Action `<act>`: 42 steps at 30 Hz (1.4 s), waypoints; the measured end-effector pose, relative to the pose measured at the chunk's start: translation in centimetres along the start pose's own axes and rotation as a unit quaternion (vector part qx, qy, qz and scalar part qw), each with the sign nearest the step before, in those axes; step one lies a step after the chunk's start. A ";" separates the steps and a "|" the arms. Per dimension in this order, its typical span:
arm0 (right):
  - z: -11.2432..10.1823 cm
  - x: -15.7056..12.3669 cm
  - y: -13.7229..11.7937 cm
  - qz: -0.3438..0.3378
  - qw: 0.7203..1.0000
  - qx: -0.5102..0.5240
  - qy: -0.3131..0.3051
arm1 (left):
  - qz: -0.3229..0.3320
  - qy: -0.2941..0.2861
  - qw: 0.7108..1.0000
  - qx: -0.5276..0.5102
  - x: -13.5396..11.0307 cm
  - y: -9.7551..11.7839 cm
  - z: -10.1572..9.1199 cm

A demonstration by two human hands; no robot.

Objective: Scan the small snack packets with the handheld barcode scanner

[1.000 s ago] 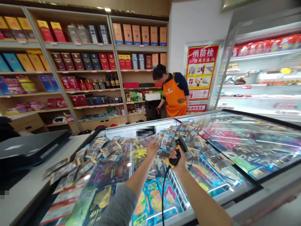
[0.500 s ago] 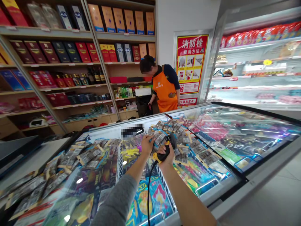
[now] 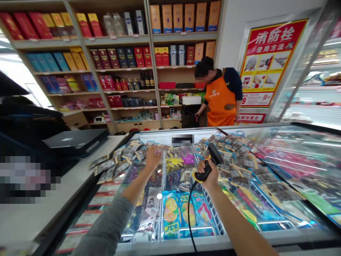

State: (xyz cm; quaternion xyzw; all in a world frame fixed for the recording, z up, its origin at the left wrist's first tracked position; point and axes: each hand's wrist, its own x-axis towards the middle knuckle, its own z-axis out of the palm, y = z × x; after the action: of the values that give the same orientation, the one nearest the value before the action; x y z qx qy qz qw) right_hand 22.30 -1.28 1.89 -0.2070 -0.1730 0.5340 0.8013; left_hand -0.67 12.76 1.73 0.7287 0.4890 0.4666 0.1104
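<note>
My right hand [image 3: 210, 174] is wrapped round the handle of a black and yellow barcode scanner [image 3: 209, 164], whose head points up and away from me. A black cable hangs from the scanner toward me. Over the back of the left pile of small clear packets [image 3: 129, 151] is my left hand [image 3: 153, 158], its fingers blurred and partly hidden; whether they hold a packet cannot be made out. Another heap of similar packets [image 3: 231, 149] lies right of the scanner. Both piles rest on the glass top of a chest freezer [image 3: 149, 238].
Under the glass are wire baskets with blue bags [image 3: 172, 213] and other bags. A counter [image 3: 23, 220] with a dark flat device [image 3: 77, 138] stands left. Beyond the freezer, a person in an orange apron [image 3: 221, 103] stands by shelves of boxes [image 3: 119, 58].
My left hand has moved from the right packet heap to the left pile. My right hand still grips the scanner, now apart from my left hand. The view has turned left.
</note>
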 end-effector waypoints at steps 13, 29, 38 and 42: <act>8.9 -4.5 16.3 0.266 0.945 -0.176 -0.070 | -0.161 -0.124 0.942 0.269 -4.2 -9.7 -17.2; 9.4 -5.2 17.5 0.292 0.922 -0.249 -0.053 | -0.180 -0.139 0.938 0.260 -3.6 -10.2 -14.4; 6.2 -5.5 12.6 0.230 0.927 -0.287 -0.068 | -0.196 -0.008 0.979 -0.058 -3.7 -6.4 -9.8; 4.6 -5.5 10.3 0.184 0.917 -0.345 -0.083 | -0.223 0.039 0.955 -0.192 -4.6 -4.2 -5.6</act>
State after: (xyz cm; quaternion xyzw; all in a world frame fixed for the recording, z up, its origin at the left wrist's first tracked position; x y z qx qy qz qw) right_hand 9.92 -2.19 0.15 -0.4537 -0.3713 0.5942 0.5507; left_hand -8.02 9.47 -0.44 0.5470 0.5441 0.5437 0.3304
